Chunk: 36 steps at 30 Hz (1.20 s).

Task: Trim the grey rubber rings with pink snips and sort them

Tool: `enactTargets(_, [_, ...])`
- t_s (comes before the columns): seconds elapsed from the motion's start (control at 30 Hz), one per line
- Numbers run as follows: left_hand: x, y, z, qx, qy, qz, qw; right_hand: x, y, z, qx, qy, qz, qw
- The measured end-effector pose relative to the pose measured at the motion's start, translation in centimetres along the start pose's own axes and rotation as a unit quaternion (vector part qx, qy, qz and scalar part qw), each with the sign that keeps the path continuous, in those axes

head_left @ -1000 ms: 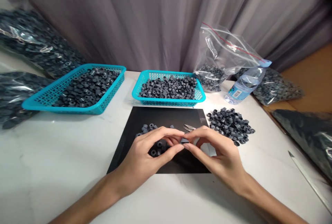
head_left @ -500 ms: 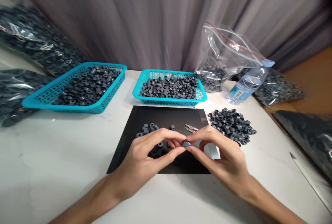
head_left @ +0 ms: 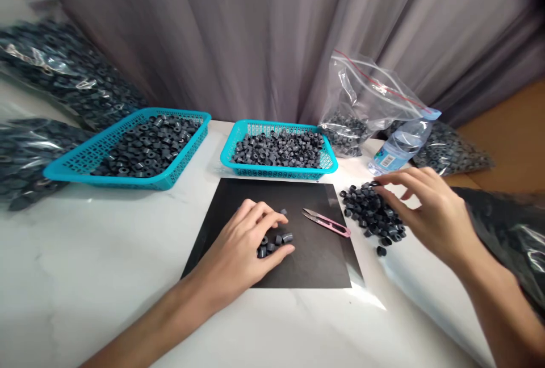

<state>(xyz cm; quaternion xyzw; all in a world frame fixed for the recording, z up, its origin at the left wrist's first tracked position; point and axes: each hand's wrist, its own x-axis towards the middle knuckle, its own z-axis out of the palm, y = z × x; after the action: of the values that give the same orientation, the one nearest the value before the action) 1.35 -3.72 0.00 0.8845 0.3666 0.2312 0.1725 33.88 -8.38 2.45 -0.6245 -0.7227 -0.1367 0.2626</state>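
My left hand (head_left: 251, 237) rests over a black mat (head_left: 315, 268), its fingers curved and apart around several small dark grey cylinder pieces (head_left: 271, 247). One short grey cylinder (head_left: 288, 237) lies between the thumb and fingertips, apparently not gripped. Over at the right, my right hand (head_left: 434, 214) reaches to a loose pile of dark grey hollow caps (head_left: 374, 212). Its thumb and index finger close on one small dark cap (head_left: 374, 183) at the far side of the pile. Pink-handled thread snips (head_left: 327, 223) lie on the mat between the hands.
Two blue plastic baskets, one left (head_left: 164, 179) and one middle (head_left: 279, 171), hold many grey pieces. Behind the pile stand a zip bag of pieces (head_left: 344, 129) and a water bottle (head_left: 400, 143). More filled bags (head_left: 63, 67) line the left; a dark bag (head_left: 502, 231) sits right.
My hands have parted from the small grey piece they held together. The left has lowered to the pieces on the mat; the right has moved right to the pile of caps.
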Motion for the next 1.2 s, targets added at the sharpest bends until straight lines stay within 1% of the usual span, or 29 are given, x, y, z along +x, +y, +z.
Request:
enactTargets(0.03, [0.1,-0.2,0.1,0.010,0.011,-0.003,1.000,-0.3,1.2,-0.2,-0.042,-0.031,0.036,0.998])
enactTargets(0.1, [0.2,-0.6,0.0,0.020,0.042,-0.016,0.999,-0.9,3.0,-0.4,-0.099,-0.090,0.084,0.987])
enactTargets(0.17, [0.5,-1.1,-0.3,0.025,0.076,-0.036,0.996,-1.4,4.2,-0.3,-0.133,-0.117,0.103,0.979])
enactTargets(0.23, [0.9,-1.6,-0.5,0.028,0.092,-0.052,0.994,-1.8,4.8,-0.1,-0.152,-0.130,0.099,0.975])
enactTargets(0.3, [1.3,-1.9,-0.5,0.027,0.086,-0.053,0.994,-2.0,5.0,0.0,-0.163,-0.144,0.087,0.972])
enactTargets(0.4, [1.9,-2.0,0.3,0.034,0.067,-0.034,0.997,-2.0,4.5,0.0,-0.175,-0.157,0.081,0.969])
enactTargets(0.57, [2.5,-1.9,1.8,0.089,0.057,-0.005,0.994,-1.5,3.1,-0.2,-0.197,-0.163,0.121,0.959])
enactTargets(0.67, [2.4,-1.6,1.8,0.091,0.062,0.011,0.994,-1.4,2.8,-0.1,-0.204,-0.153,0.138,0.957])
enactTargets(0.77, [1.7,-0.9,1.2,0.014,0.069,0.029,0.997,-1.6,2.8,-0.3,-0.201,-0.130,0.142,0.960])
enactTargets(0.87, [0.6,-0.3,1.0,-0.086,0.062,0.008,0.994,-1.8,2.9,-0.4,-0.196,-0.112,0.144,0.964])
enactTargets(0.93, [0.0,0.0,1.1,-0.120,0.061,-0.017,0.991,-1.9,2.9,-0.2,-0.195,-0.104,0.141,0.965])
enactTargets(1.0, [-0.3,0.2,1.2,-0.136,0.068,-0.033,0.988,-1.9,2.8,0.2,-0.185,-0.088,0.124,0.971])
enactTargets(1.07, [-0.4,0.6,1.2,-0.150,0.079,-0.041,0.985,-1.8,2.4,0.9,-0.156,-0.044,0.091,0.983])
enactTargets(1.13, [-0.3,1.0,1.0,-0.163,0.093,-0.042,0.981,-1.5,1.6,1.6,-0.106,0.006,0.057,0.993])
enactTargets(1.2, [-0.1,1.5,0.7,-0.167,0.098,-0.046,0.980,-1.3,0.2,2.1,-0.038,0.030,0.037,0.998])
